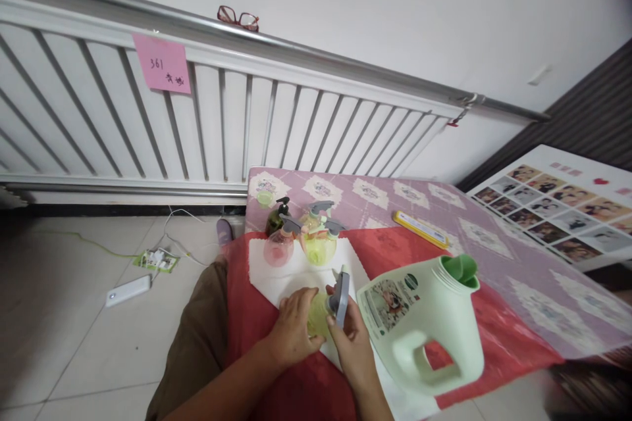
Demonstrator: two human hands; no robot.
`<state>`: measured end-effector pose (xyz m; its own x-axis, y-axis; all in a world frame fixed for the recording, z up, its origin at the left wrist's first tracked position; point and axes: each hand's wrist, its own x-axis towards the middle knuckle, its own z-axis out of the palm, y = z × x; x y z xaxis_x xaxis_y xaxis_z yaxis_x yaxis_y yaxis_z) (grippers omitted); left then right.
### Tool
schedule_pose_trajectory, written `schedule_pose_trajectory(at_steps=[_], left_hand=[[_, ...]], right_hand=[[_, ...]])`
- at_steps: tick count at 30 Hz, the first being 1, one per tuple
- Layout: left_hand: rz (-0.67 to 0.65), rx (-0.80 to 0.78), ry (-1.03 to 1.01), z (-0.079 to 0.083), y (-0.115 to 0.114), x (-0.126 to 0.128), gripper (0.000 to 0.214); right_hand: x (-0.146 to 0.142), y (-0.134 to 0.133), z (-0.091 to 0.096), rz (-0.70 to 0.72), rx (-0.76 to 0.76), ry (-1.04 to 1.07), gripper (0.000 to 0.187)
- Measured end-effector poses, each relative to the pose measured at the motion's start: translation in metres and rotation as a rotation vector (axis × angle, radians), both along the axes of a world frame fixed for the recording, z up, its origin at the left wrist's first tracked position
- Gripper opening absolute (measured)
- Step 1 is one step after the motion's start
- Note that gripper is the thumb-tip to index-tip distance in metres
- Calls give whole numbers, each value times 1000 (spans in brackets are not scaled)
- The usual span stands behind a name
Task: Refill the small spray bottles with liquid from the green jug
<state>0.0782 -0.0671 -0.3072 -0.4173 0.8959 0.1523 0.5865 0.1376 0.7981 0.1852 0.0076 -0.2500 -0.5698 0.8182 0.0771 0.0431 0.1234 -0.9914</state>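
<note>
Left hand [295, 327]: wrapped round spray bottle [316, 317].
Right hand [354, 345]: clamped at sprayer head [340, 298].
Bottle axis: tilted crosswise, top toward right hand.

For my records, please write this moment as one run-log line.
left hand: holds yellow bottle | right hand: on gray spray head | nearby: green jug

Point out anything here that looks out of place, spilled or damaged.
The glasses look out of place, perched on the narrow, rounded pipe along the radiator's top. No spill or damage is evident around the yellow spray bottle being held.
</note>
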Motion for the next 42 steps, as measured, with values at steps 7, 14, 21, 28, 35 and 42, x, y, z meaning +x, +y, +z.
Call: schedule_pose_trajectory(at_steps=[7, 14, 21, 28, 35, 42], left_hand=[[-5, -21, -26, 4, -2, 0, 80], [-6, -7, -16, 4, -2, -1, 78], [4, 9, 12, 0, -2, 1, 75], [19, 4, -1, -6, -2, 2, 76], [56, 35, 2, -14, -1, 4, 69], [90, 22, -14, -33, -5, 4, 83]], right_hand=[[-2, -1, -3, -31, -51, 5, 33], [-4, -2, -9, -75, -71, 32, 41], [-4, -3, -10, -33, -17, -9, 32], [-10, -7, -11, -116, -2, -42, 35], [-5, -15, -22, -98, 31, -126, 56], [-4, -16, -41, -94, 12, -146, 78]])
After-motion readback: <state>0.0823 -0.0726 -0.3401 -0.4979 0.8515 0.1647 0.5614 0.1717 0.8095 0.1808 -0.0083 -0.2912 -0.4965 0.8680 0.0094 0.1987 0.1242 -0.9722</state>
